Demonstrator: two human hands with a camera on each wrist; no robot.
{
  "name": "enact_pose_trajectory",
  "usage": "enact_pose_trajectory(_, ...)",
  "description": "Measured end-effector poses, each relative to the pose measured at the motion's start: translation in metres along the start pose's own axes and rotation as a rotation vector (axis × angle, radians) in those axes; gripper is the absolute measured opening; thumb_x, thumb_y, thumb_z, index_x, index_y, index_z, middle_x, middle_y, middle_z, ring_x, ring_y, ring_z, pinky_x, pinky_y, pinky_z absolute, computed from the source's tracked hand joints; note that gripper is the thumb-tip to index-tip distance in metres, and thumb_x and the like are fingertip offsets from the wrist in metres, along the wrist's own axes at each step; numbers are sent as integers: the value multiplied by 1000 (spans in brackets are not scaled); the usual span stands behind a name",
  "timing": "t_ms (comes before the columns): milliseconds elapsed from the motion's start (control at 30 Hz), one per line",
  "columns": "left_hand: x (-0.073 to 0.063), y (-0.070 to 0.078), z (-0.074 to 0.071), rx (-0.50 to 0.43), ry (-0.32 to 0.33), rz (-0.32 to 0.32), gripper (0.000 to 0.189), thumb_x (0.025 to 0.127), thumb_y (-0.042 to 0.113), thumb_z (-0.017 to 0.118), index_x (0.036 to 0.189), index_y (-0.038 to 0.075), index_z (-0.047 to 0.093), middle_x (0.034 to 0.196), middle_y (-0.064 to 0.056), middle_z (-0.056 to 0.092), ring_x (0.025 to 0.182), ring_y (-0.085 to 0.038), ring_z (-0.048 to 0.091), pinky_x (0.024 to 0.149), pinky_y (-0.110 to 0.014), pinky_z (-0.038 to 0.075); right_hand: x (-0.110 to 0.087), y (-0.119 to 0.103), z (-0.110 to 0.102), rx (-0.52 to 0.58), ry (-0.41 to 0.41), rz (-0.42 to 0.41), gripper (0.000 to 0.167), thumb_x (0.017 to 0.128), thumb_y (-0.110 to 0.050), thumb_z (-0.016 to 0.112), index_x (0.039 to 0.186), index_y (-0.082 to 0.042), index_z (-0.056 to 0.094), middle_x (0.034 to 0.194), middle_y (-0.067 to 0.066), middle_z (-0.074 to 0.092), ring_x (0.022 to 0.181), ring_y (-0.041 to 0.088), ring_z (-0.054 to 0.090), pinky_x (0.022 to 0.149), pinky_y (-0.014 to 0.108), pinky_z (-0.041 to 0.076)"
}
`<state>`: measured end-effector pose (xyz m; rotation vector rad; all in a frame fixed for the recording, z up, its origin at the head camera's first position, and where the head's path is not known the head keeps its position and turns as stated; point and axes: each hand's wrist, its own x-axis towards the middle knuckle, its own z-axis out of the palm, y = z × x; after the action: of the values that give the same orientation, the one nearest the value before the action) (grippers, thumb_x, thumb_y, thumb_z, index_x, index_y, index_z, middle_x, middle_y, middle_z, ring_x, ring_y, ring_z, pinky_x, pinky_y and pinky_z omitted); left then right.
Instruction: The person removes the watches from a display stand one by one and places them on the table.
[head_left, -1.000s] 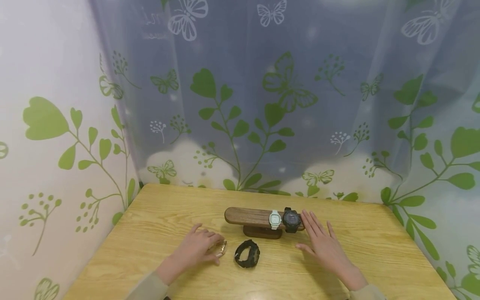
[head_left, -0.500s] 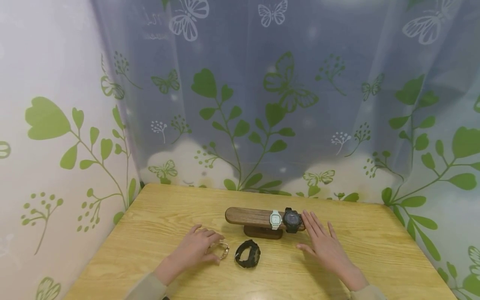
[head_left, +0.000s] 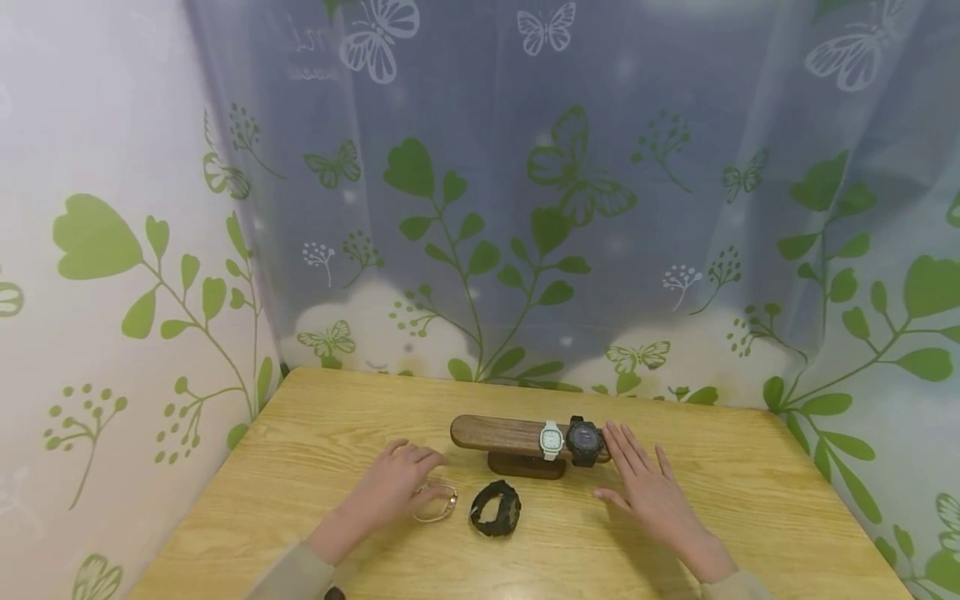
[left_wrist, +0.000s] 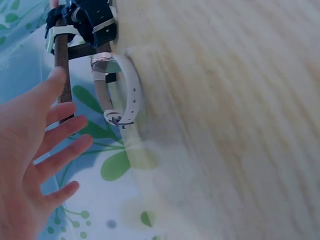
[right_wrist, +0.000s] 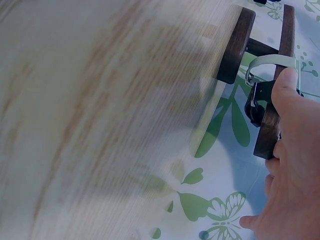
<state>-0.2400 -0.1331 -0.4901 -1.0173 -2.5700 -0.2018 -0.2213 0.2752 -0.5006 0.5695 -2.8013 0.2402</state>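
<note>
A wooden watch stand (head_left: 495, 433) holds a pale mint watch (head_left: 551, 440) and a black watch (head_left: 583, 439) toward its right end. My right hand (head_left: 651, 496) has straight fingers at that end of the bar; in the right wrist view its thumb (right_wrist: 287, 85) overlaps the pale strap. On the table before the stand stands a white-strapped watch (left_wrist: 133, 92), its buckled band forming a loop. My left hand (head_left: 390, 485) is beside it with fingers spread and nothing in them; in the left wrist view a gap shows between fingers and strap. Another black watch (head_left: 513, 510) lies right of that one.
The wood-grain table (head_left: 337, 417) ends at a curtain (head_left: 480, 250) printed with green leaves and butterflies, which hangs behind and on both sides. The stand's base (head_left: 527, 465) rests on the table behind the loose watches.
My left hand has let go of the white-strapped watch and its fingers have drawn up and away, so more of the loop shows. My right hand has stayed at the stand.
</note>
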Motion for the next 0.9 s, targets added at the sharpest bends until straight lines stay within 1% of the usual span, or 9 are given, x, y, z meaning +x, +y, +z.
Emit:
enact_pose_trajectory(100, 6, -2, 2, 18, 70, -10, 40, 93, 39, 72, 125, 14, 69, 118, -2, 72, 110, -21, 68, 106, -52, 48, 0, 0, -1, 6, -31, 16, 94, 95, -46, 68, 164, -14, 13, 170, 10, 15, 154, 36, 19, 118, 71, 13)
enact_pose_trajectory(167, 10, -2, 3, 8, 108, -23, 41, 94, 35, 72, 129, 15, 67, 124, -2, 71, 113, -22, 66, 107, -52, 47, 0, 0, -1, 6, -28, 13, 94, 95, -45, 68, 164, -13, 14, 169, 11, 16, 153, 37, 20, 118, 71, 13)
enact_pose_trajectory(267, 16, -2, 5, -2, 131, -37, 47, 97, 35, 69, 139, 14, 61, 136, -4, 64, 123, -24, 62, 111, -52, 44, 0, -1, -3, 4, -16, 8, 94, 94, -45, 68, 164, -13, 14, 169, 11, 16, 153, 37, 21, 118, 71, 14)
enact_pose_trajectory(400, 24, 0, 9, -12, 59, -45, 60, 101, 39, 60, 153, 12, 46, 156, -5, 47, 141, -26, 46, 118, -55, 32, 0, -2, -3, -3, -7, 5, 94, 94, -45, 69, 164, -13, 14, 169, 11, 17, 153, 37, 22, 118, 70, 15)
enact_pose_trajectory(467, 28, 1, 13, -28, 12, -48, 64, 102, 41, 59, 157, 13, 40, 162, -4, 38, 147, -26, 38, 121, -57, 26, 0, -2, -2, -5, -5, 3, 94, 94, -45, 68, 164, -13, 14, 169, 11, 17, 153, 37, 22, 118, 70, 15)
enact_pose_trajectory(533, 31, 2, 17, -44, -18, -46, 66, 102, 41, 58, 158, 13, 36, 164, -4, 33, 150, -26, 33, 121, -59, 22, 0, -1, -2, -5, -1, -1, 94, 94, -45, 69, 164, -13, 14, 169, 11, 17, 153, 37, 22, 118, 70, 16)
enact_pose_trajectory(633, 35, 3, 22, -47, -46, -37, 67, 103, 43, 55, 159, 13, 33, 164, -5, 32, 151, -25, 30, 122, -59, 19, -1, -1, -1, -2, 16, -9, 95, 93, -44, 69, 164, -14, 14, 169, 10, 17, 152, 37, 23, 117, 71, 17)
enact_pose_trajectory(767, 37, 3, 25, -32, -59, -21, 67, 104, 45, 51, 159, 12, 32, 164, -7, 33, 152, -24, 29, 122, -59, 19, 0, 0, -2, 18, 16, -18, 92, 94, -42, 69, 164, -14, 15, 168, 10, 18, 151, 39, 24, 116, 72, 18)
enact_pose_trajectory(900, 38, 3, 25, -38, -46, -7, 66, 104, 43, 54, 158, 11, 35, 164, -7, 33, 151, -26, 32, 121, -61, 21, 5, 3, -9, 73, 36, -28, 84, 93, -36, 71, 160, -7, 29, 164, 15, 29, 148, 43, 29, 113, 74, 22)
